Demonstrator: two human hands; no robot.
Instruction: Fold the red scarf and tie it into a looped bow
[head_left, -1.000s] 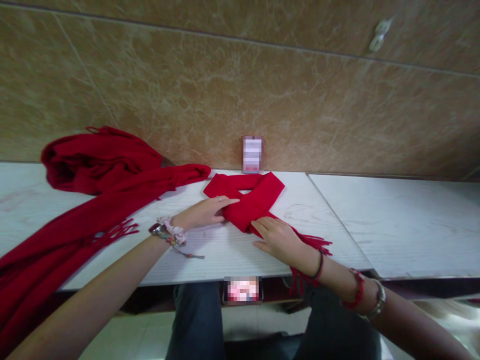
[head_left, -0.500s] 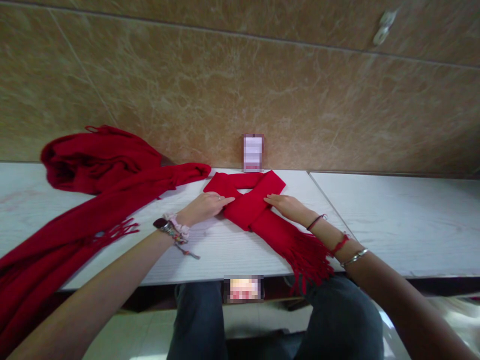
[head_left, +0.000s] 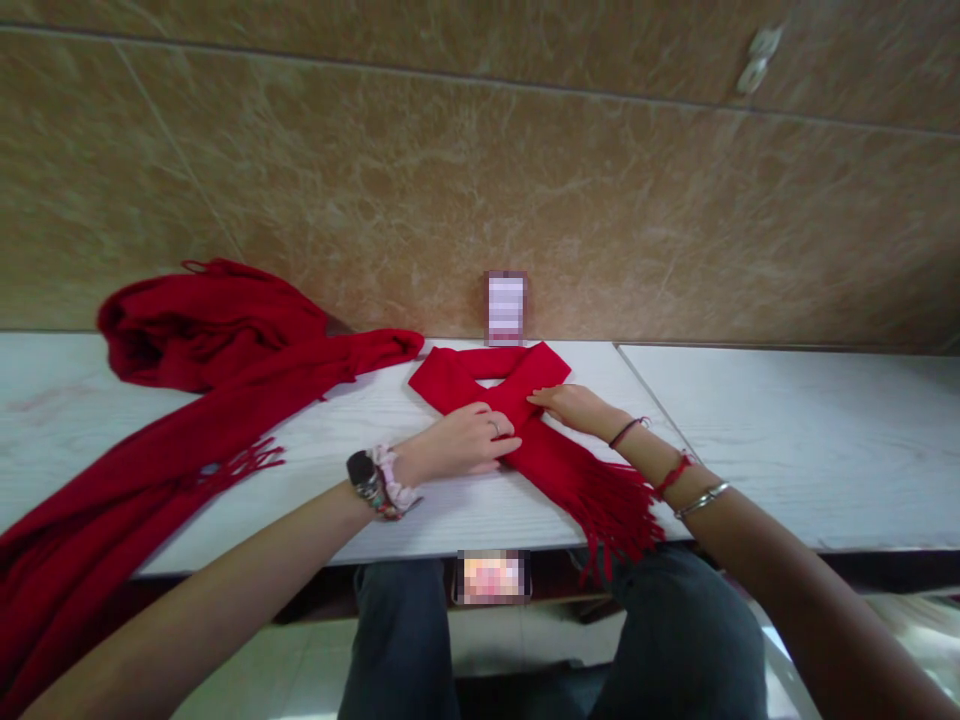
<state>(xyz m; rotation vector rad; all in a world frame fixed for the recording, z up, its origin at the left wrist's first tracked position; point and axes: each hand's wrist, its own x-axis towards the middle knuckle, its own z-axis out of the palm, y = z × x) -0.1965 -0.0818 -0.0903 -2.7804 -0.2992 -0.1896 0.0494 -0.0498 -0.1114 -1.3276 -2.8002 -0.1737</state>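
A fringed red scarf (head_left: 450, 375) lies folded in a crossed loop on the white tabletop, its fringed end (head_left: 619, 505) running to the lower right over the front edge. My left hand (head_left: 469, 440), with a ring on one finger, has its fingers bent over the scarf's lower edge near the crossing and grips the cloth there. At the right side of the crossing, my right hand (head_left: 576, 407) holds the scarf's edge with its fingertips. The thumb of the right hand is mostly hidden.
A second bunched red cloth (head_left: 217, 340) with tassels spreads across the left side and over the front edge. A blurred-out phone-like thing (head_left: 506, 308) leans against the marbled wall (head_left: 420, 180). Another blurred rectangle (head_left: 491, 577) sits below the front edge, between my knees.
My left hand has moved right and toward me, from the scarf's left side to its lower edge at the crossing. My right hand stays in place on the scarf.
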